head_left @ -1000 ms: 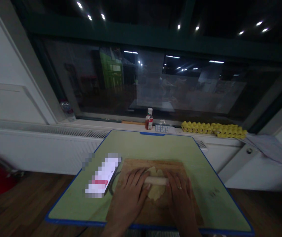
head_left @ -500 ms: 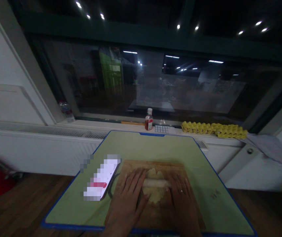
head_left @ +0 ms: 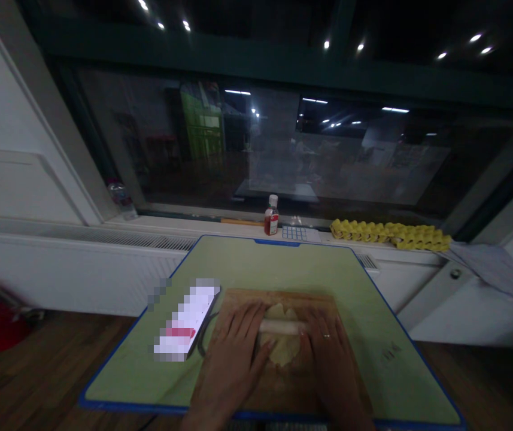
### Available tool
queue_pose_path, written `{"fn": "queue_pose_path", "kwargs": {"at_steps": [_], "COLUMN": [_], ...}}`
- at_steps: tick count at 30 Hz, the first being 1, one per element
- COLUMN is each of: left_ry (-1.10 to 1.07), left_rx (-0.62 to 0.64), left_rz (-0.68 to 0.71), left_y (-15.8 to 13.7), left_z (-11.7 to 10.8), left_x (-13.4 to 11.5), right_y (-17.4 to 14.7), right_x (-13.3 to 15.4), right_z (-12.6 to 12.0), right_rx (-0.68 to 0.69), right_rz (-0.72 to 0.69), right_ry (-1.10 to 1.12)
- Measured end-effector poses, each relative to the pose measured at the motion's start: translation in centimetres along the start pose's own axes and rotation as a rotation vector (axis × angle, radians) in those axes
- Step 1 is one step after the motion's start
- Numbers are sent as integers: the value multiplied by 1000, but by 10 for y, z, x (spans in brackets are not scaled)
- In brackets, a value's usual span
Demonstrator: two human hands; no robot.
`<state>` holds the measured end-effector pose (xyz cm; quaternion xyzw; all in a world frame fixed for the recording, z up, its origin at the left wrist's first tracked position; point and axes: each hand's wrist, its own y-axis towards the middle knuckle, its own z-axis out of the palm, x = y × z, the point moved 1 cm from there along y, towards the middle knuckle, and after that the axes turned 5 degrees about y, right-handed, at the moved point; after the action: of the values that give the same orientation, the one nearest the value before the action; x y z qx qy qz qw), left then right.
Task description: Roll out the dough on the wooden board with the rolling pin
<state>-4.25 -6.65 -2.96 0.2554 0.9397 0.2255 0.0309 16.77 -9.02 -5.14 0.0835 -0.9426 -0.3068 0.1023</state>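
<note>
A pale rolling pin (head_left: 279,327) lies crosswise on a flattened, irregular sheet of dough (head_left: 285,352) on a wooden board (head_left: 278,392). My left hand (head_left: 237,344) rests flat over the pin's left end, fingers stretched forward and thumb angled toward the dough. Over the right end lies my right hand (head_left: 328,347), palm down with fingers extended and a ring on one of them. Both ends of the pin are hidden beneath the hands; only its middle shows. The dough spreads out ahead of and behind the pin.
The board sits on a green, blue-edged folding table (head_left: 274,263). Left of it lies a phone (head_left: 188,323) with a blurred screen and a dark cable. On the windowsill stand a small bottle (head_left: 271,216), yellow egg cartons (head_left: 388,233) and a plastic bottle (head_left: 121,200).
The rolling pin has shifted slightly away from me across the dough, both hands moving with it. The right fingers have moved a little inward over the pin.
</note>
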Motion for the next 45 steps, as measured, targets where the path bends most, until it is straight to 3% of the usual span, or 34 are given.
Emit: {"fn": "queue_pose_path", "kwargs": {"at_steps": [5,11,16,22,26,35,39,45], "left_ry": [57,42,25,15,-21,66,126,105], "left_rx": [-95,-68,-58,1,31,-127,-126,-148], "left_rz": [87,124,90,17,-25,79,123,98], "left_y": [-29,-51,-39,-4,7,-28,-46,-33], "left_z": [-13,-33,-27,-2,0,-12,-22,-13], "left_x": [-5,-6,-6,-3,-2,-9,-12,-8], "right_y": [-25,-39,-30,7,24,-15,-31,-21], "right_x": [-2,-5,-1,0,1,2,4,3], "right_z": [-16,-22,-13,-2,-1,-5,-12,-6], "right_rx": [0,-54,-26,17,74,-18,-45,-32], "right_rz": [-68,-166,-72,5,59,-34,-79,-50], "right_ry": [10,30,16,27,20,-39,-46,-54]}}
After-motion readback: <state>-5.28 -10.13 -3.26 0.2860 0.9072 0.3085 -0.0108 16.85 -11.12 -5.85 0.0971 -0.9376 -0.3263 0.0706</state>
